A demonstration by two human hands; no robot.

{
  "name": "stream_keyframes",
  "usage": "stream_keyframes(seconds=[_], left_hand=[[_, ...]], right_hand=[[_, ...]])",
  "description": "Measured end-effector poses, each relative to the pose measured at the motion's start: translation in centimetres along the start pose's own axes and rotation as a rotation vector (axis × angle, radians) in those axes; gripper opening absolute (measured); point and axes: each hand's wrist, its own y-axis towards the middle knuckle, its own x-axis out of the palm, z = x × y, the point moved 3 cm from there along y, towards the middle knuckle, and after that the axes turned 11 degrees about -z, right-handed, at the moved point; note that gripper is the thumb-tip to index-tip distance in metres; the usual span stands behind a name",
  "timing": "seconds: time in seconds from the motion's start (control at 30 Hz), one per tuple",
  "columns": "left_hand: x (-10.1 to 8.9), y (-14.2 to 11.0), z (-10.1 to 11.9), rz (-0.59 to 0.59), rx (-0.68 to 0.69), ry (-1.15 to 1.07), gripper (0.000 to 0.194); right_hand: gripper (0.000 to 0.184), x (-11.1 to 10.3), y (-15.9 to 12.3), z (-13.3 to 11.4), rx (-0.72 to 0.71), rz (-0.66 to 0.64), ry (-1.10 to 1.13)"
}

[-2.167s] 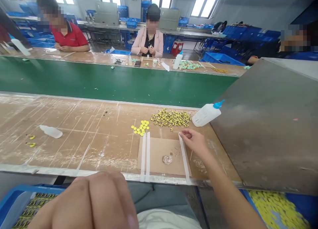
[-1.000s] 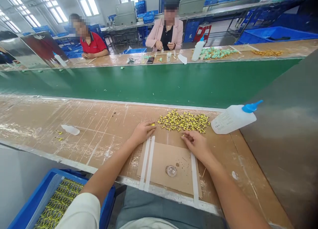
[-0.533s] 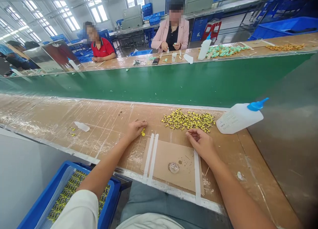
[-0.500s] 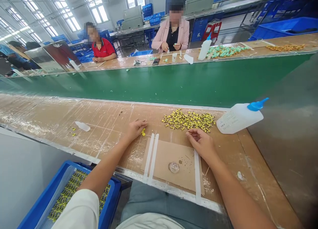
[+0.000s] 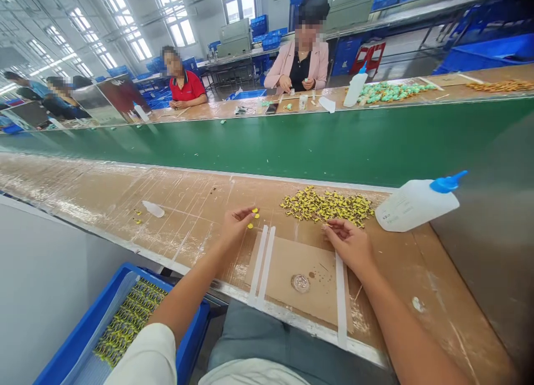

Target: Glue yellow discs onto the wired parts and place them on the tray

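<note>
My left hand (image 5: 237,225) is closed in a pinch on a small round yellow piece (image 5: 255,210) at its fingertips. Close beside those fingertips are two more yellow pieces (image 5: 250,226). My right hand (image 5: 349,241) is also pinched, over the right strip of tape at the board's edge; whatever sits in its fingertips is too small to make out. Just beyond it spreads a pile of small yellow-and-dark parts (image 5: 321,206). Between my forearms lies a taped-down cardboard sheet (image 5: 279,262), bearing a small clear round dish (image 5: 300,283) and dark spots.
A large white bottle with a blue nozzle (image 5: 417,206) leans at the right, near a grey panel (image 5: 479,251). At left lies a small clear bottle (image 5: 153,208). Below left stands a blue crate (image 5: 83,332) of yellow parts. Beyond the green belt (image 5: 250,148), co-workers sit.
My left hand's fingertips have drawn back and pinched a yellow piece, uncovering others. The right hand stays pinched near the pile. The whole view has shifted slightly.
</note>
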Motion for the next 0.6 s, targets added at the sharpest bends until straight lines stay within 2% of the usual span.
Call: stream_keyframes(seconds=[0.17, 0.27, 0.33, 0.43, 0.6], left_hand=[[4.1, -3.9, 1.5, -0.021, 0.035, -0.055, 0.033], [6.7, -7.9, 2.3, -0.085, 0.053, -0.027, 0.025], [8.3, -10.9, 2.9, -0.178, 0.078, 0.104, 0.022], [9.5, -14.6, 3.2, -0.185, 0.043, 0.037, 0.022], [10.1, -16.8, 2.2, -0.173, -0.088, -0.464, 0.026]], right_hand=[[0.046, 1.8, -2.6, -4.2, -0.021, -0.107, 0.271], [0.042, 3.6, -6.0, -7.1, -0.055, -0.148, 0.326], [0.034, 5.0, -8.6, -8.0, -0.057, -0.246, 0.306], [0.028, 6.4, -12.0, -7.8, -0.038, -0.236, 0.316], [0.03, 7.8, -15.3, -4.8, 0.066, -0.193, 0.464]])
